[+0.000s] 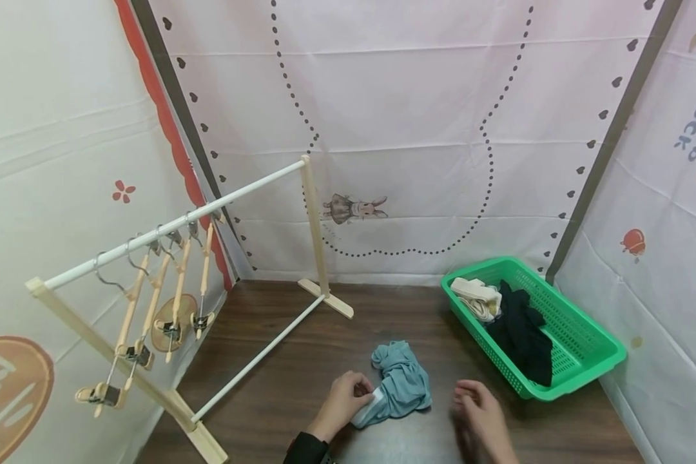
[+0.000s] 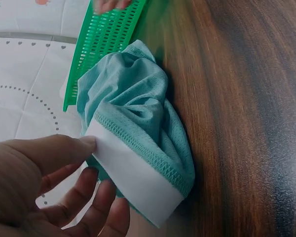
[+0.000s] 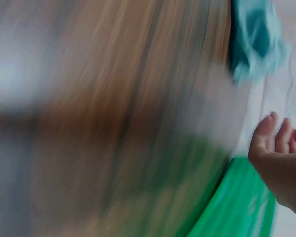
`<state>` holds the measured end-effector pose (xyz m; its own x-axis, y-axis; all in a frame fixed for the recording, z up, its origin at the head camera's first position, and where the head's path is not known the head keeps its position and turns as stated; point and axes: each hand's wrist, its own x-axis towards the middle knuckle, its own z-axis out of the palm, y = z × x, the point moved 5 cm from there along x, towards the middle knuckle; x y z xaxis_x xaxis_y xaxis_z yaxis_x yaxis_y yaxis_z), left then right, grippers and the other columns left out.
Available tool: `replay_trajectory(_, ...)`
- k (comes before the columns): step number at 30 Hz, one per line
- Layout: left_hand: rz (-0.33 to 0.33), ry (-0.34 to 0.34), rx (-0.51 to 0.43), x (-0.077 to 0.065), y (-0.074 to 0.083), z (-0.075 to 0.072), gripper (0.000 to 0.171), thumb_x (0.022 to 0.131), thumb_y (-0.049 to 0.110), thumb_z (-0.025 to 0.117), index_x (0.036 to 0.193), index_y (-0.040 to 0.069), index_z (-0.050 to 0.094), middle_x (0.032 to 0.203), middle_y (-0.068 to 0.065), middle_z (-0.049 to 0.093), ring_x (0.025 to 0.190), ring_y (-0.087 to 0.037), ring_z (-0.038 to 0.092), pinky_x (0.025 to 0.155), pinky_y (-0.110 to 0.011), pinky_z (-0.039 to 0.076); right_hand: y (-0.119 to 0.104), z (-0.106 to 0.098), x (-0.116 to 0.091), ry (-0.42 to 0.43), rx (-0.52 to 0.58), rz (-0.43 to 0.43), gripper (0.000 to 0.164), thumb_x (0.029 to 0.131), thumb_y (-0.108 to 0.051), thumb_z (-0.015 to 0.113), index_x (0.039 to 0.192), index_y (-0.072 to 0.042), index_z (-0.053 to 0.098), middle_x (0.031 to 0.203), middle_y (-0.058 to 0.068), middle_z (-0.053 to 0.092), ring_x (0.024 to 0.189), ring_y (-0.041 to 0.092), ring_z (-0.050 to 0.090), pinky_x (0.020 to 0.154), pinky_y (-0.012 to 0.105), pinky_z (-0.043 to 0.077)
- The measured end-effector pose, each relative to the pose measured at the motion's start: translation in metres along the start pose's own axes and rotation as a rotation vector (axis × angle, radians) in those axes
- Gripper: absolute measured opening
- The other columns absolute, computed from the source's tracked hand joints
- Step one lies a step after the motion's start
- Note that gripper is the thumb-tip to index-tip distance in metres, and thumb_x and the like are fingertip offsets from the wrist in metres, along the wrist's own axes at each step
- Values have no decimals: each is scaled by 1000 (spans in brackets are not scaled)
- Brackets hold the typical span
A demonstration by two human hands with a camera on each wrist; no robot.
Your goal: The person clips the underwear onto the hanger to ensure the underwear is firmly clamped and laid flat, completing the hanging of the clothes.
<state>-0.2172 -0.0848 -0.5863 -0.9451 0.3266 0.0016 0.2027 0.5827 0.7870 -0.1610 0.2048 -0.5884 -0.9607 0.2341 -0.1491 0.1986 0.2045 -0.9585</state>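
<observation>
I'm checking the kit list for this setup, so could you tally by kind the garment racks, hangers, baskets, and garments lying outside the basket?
Garment rack: 1
Wooden clip hangers: 4
Green plastic basket: 1
Teal garment with white band, outside the basket: 1
Total: 7
</observation>
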Motion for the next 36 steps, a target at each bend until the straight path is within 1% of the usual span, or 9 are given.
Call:
replay_trajectory(7,51,-57,17,-5,5,2,10,91,14,77,90,17,67,102,0,54,94,-22,57,79,-35,49,-42,72,-11,-175,-304,-508,30,88,9,66,114,-5,69,104,4,72,92,19,70,74,28,59)
replay_trajectory(11,125,-66,-41,-10,11,5,9,92,12,75,92,16,67,103,2,57,95,-17,63,81,-30,54,-46,102,-18,-335,-438,-687,36,90,-10,77,123,-5,67,115,5,69,100,19,66,79,29,57)
replay_trajectory(14,161,-70,-97,-13,14,7,8,93,11,74,94,15,67,101,4,59,92,-10,64,79,-26,56,-43,116,-20,-349,-525,-664,35,88,-19,81,118,-7,68,112,3,67,101,19,63,80,31,55)
replay_trajectory(18,158,-67,-106,-10,14,7,4,97,14,70,99,11,68,99,3,62,87,-8,62,76,-26,54,-41,121,-19,-257,-549,-631,21,85,-8,82,101,-12,69,98,-2,67,90,16,64,74,30,55)
replay_trajectory(22,119,-69,33,-2,2,3,23,96,11,71,119,7,68,116,-6,61,102,-24,58,85,-40,52,-42,117,-16,-238,-532,-631,20,85,-5,81,95,-16,68,94,-6,66,88,12,65,72,28,55)
replay_trajectory(25,116,-150,157,5,-9,3,35,92,9,73,127,11,67,128,-9,58,112,-29,54,94,-49,47,-45,111,-17,-263,-501,-686,20,85,-5,81,94,-18,67,94,-6,65,85,8,62,70,26,54)
replay_trajectory(30,130,-255,92,12,-23,5,4,96,12,70,99,11,69,91,0,65,71,-13,62,69,-29,53,-54,100,-22,-267,-456,-808,20,85,-4,80,95,-17,70,95,-7,66,82,5,61,66,22,53)
replay_trajectory(32,115,-202,36,13,-27,0,5,97,11,67,92,10,65,75,4,59,54,-7,54,54,-24,47,-61,95,-23,-241,-446,-869,21,83,-2,81,95,-16,71,95,-6,67,82,6,62,65,22,53)
replay_trajectory(36,49,27,-6,16,-29,-24,3,95,9,62,93,8,63,70,5,55,52,-5,48,51,-23,44,-76,81,-20,-179,-446,-907,24,79,3,83,91,-15,72,93,-5,67,80,8,65,65,23,57)
